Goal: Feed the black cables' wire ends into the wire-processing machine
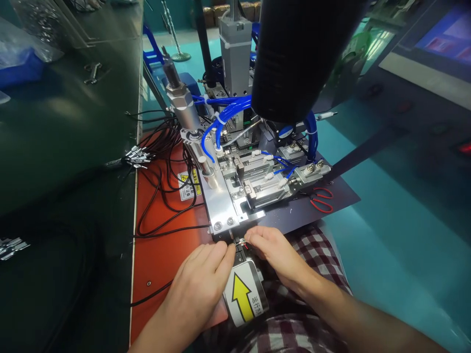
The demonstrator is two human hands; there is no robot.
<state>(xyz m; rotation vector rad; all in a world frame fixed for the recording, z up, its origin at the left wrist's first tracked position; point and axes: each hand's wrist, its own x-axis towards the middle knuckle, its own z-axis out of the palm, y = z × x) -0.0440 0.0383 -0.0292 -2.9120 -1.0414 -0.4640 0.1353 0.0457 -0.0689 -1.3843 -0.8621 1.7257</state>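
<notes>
Evidently, silvery-tipped black cables (137,157) lie beyond and left of the left hand (200,279), which is bunched narrow, its grip unclear, at a small metal piece (241,241) that the right hand (270,245) pinches, with a red-handled tool (322,198) beyond and right of that hand.

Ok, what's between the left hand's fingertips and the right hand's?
In the head view, a small shiny piece with a red bit sits between the left hand and right hand.
</notes>
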